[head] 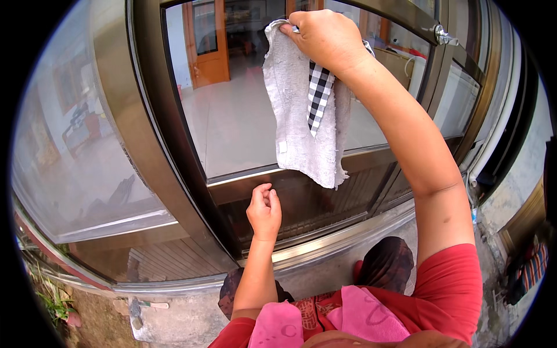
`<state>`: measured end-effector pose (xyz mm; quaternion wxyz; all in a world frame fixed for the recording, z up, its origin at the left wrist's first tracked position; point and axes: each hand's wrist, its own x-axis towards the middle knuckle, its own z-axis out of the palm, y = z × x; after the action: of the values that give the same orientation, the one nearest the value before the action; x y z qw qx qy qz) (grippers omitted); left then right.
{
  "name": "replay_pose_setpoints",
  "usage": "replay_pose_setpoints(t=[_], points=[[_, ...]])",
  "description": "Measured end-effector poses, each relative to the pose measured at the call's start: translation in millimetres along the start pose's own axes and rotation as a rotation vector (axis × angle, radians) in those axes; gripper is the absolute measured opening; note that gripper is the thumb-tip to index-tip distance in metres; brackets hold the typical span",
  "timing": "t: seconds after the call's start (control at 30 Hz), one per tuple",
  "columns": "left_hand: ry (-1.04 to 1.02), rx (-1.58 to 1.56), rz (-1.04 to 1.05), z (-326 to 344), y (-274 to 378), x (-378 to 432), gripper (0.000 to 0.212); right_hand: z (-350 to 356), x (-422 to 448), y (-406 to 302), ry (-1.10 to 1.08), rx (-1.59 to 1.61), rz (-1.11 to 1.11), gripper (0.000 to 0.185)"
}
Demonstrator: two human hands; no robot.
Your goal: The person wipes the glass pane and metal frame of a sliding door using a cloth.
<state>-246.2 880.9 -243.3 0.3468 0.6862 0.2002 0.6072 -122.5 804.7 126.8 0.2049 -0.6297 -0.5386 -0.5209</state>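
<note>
My right hand (328, 39) is raised in front of a glass door pane (235, 117) and grips a grey terry cloth (289, 104) by its upper edge. The cloth hangs down past the pane's lower edge, its bottom corner frayed. A strip of black-and-white checked fabric (319, 93) hangs with it from the same grip. Whether the cloth touches the glass I cannot tell. Lower and to the left, my left hand (264, 213) holds nothing, its fingers loosely curled together before the bronze-coloured metal door frame (243, 186).
A metal handle (444, 35) juts from the frame at upper right. To the left stands another glazed panel (78, 130). A metal sill (313, 250) runs along the door's foot. A hand tool (150, 304) lies on the concrete ledge at lower left, near plants (54, 300).
</note>
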Motion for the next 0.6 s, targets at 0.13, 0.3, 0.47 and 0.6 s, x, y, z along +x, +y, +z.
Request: replay_pose_setpoints(t=[0.13,0.3,0.47,0.6], points=[[0.007,-0.011,-0.014,-0.9,3.7,0.7,0.018,-7.7,19.8,17.5,0.163,-0.083,0.126,0.030],[-0.025,-0.007,-0.020,2.0,6.0,-1.1,0.018,18.2,18.6,8.7,0.189,-0.162,0.046,0.030],[-0.016,-0.009,-0.016,1.1,5.1,-2.2,0.018,20.3,25.6,-15.3,0.193,-0.203,-0.033,0.032],[-0.029,-0.002,-0.001,6.9,5.8,-3.8,0.017,4.3,35.7,6.3,0.211,-0.194,0.117,0.040]])
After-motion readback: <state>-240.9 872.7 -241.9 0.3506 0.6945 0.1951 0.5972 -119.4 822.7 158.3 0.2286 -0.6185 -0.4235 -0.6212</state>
